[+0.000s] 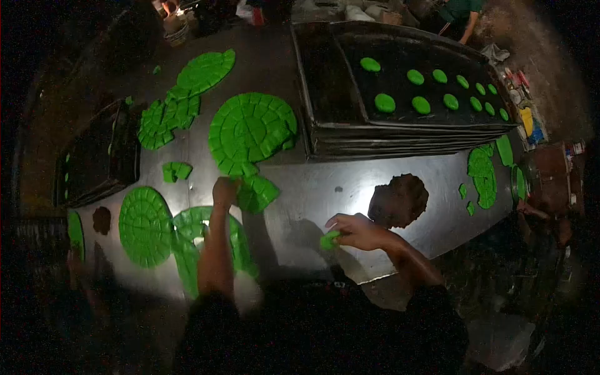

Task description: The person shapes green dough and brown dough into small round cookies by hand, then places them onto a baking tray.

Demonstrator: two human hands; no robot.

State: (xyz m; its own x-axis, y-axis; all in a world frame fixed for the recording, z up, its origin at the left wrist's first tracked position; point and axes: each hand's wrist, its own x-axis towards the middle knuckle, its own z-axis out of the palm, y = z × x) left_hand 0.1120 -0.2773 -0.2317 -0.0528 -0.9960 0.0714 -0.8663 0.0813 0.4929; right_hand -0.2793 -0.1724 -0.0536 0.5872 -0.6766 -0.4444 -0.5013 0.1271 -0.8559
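Observation:
My left hand (224, 190) reaches forward and touches the near edge of a round sheet of green dough (250, 131) scored into small squares; loose cut pieces (257, 192) lie right beside the fingers. My right hand (355, 230) is curled around a small green dough piece (329, 239) just above the metal table (312, 194). Whether the left hand grips a piece I cannot tell.
More scored green sheets lie at the left (145, 226) and far left (203, 72). A stack of dark trays (400, 134) holds several green dough balls (384, 102). A brown lump (400, 200) sits right of my hand. Another person (464, 15) stands at the far side.

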